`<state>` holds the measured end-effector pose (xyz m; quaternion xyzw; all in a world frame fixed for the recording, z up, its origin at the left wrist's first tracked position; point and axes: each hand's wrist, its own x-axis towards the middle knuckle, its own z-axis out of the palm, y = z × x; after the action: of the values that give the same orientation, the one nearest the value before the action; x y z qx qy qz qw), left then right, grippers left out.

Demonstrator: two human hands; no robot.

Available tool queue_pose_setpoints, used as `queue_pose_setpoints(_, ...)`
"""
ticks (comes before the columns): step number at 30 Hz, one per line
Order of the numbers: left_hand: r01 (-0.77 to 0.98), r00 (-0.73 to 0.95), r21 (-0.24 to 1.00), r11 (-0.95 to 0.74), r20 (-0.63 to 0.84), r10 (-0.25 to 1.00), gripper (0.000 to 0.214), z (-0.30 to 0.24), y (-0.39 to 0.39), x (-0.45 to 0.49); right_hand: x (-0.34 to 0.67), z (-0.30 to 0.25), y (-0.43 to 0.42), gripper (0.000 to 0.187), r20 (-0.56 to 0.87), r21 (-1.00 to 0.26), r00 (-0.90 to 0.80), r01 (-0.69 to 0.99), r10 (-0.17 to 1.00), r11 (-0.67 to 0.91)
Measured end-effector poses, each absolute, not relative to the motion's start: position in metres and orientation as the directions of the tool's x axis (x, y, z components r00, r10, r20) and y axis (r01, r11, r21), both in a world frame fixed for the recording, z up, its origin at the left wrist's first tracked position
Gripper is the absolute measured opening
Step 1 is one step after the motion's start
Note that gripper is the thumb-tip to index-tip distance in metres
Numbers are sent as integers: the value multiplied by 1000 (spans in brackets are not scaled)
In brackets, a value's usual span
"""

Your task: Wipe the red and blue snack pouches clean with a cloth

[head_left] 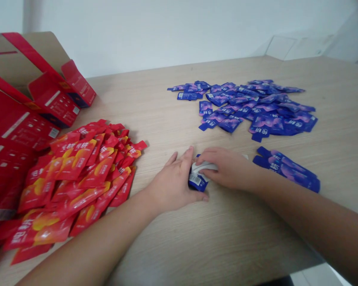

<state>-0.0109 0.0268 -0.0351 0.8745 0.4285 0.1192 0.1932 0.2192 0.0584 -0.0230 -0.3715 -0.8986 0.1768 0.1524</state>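
A small blue sachet (198,180) with a white barcode label lies on the table between my hands, partly covered by them. My left hand (176,182) rests against its left side, open, with fingers stretched and thumb spread near the sachet's lower edge. Pinched in my right hand (226,167) is a folded white cloth or tissue (205,167), pressed onto the sachet's upper part. Right of my right hand, a few blue sachets (292,171) lie together, partly behind my forearm.
Many blue and purple sachets (256,105) spread across the back right. At the left is a heap of red and orange pouches (86,171), beside red printed cartons (53,99) standing upright. A white wall (167,35) borders the wooden table (173,246).
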Motion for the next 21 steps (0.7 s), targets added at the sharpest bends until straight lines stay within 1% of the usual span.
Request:
queue_pose_setpoints(4,706,610,413,-575,57,790,147,-31,26,-12,232,-26,70,20,137,-351,-645,678,752,646)
queue_pose_setpoints(6,674,632,414,-612,106,768,144,-30,24,-13,236,-27,75,19,135,-319,-618,713,774,625)
queue_pose_setpoints(8,643,641,420,-640,162,751,138,-31,23,-14,238,-28,78,20,146,-322,-595,727,791,606)
queue_pose_setpoints(10,645,624,424,-636,189,758,139,-33,22,-13,237,-30,79,23,162,-346,-584,721,795,601)
queue_pose_setpoints(13,670,624,408,-620,143,769,144,-38,23,-11,233,-34,76,24,184,-379,-585,699,790,606)
queue_pose_setpoints(15,678,639,395,-620,101,763,141,-39,23,-10,229,-36,72,24,194,-425,-576,680,794,598)
queue_pose_setpoints(19,693,629,392,-605,79,773,140,-37,23,-9,226,-29,64,21,186,-551,-535,638,824,538)
queue_pose_setpoints(21,705,612,390,-592,87,786,140,-36,22,-8,226,-19,57,23,219,-558,-542,613,811,560)
